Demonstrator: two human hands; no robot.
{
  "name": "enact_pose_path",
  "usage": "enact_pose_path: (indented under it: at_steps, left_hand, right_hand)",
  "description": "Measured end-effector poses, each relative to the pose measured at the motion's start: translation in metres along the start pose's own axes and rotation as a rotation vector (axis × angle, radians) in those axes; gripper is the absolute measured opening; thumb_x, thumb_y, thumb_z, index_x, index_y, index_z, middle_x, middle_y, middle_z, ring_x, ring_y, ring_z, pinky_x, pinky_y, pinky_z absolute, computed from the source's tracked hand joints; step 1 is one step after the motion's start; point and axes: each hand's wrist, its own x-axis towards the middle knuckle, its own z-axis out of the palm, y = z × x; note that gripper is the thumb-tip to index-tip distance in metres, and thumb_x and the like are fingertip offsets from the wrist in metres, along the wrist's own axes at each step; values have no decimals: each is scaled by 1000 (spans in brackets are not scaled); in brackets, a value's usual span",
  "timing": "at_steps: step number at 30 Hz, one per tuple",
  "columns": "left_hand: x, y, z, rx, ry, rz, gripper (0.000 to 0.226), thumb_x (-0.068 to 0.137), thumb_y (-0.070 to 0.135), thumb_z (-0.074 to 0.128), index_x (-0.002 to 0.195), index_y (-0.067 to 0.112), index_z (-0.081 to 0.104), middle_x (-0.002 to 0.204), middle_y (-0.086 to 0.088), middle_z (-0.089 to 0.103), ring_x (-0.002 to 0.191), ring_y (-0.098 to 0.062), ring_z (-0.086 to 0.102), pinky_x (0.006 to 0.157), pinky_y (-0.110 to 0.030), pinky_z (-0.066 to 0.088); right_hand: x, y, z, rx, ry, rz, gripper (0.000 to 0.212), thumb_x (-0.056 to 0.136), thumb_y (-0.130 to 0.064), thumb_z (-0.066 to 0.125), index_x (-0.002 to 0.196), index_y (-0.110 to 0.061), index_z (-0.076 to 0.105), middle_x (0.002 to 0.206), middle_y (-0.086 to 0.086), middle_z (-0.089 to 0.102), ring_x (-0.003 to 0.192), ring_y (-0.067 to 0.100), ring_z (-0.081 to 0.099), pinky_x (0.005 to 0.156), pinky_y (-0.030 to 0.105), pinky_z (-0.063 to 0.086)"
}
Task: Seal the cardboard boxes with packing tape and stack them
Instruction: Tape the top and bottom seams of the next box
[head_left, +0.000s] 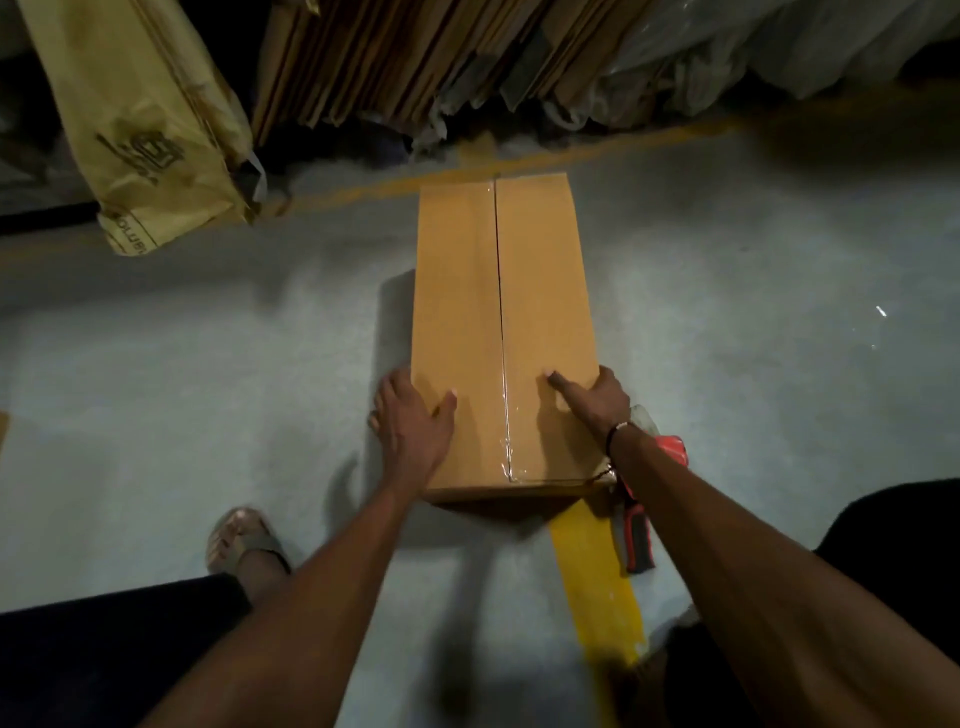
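Dim grey concrete floor (208, 364) with yellow line (592, 577); flattened cartons (415, 57) behind.

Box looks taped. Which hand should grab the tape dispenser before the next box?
Right. The tape dispenser lies on the floor under the right hand's forearm; the left hand is across the box.
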Motion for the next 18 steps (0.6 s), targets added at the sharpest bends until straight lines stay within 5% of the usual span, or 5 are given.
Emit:
enact_pose_path:
  at_steps: [3,6,13,18]
  left_hand:
    - [38,-12,-4,-230,-223,-265,110,78,66,79,160,16,24,159,-13,40,142,-36,43,112,-52,39]
    - [44,-26,2,-463,-450,-325,96,82,59,79,158,22,34,151,-9,54,127,-30,59,101,-42,49]
    - [21,-24,-20,-618,-386,-205,64,93,50,72,148,27,47,127,4,66,112,-19,65,96,-42,53]
    - [0,28,-89,-665,-286,-54,57,95,46,70,145,31,47,118,12,64,109,-12,64,91,-41,52]
  right_hand:
    - [17,5,-6,66,-96,38,106,70,-73,77,154,-23,37,148,5,53,129,32,53,108,51,45]
    - [23,12,-10,91,-185,16,93,81,-65,73,157,-29,31,146,3,51,124,30,52,102,48,44]
    - [-2,3,-16,137,-234,-149,80,88,-58,70,154,-31,34,145,3,55,124,26,55,106,51,46]
    - [-55,-55,-57,152,-192,-318,94,73,-76,70,152,-39,34,140,-4,58,121,23,60,102,53,51]
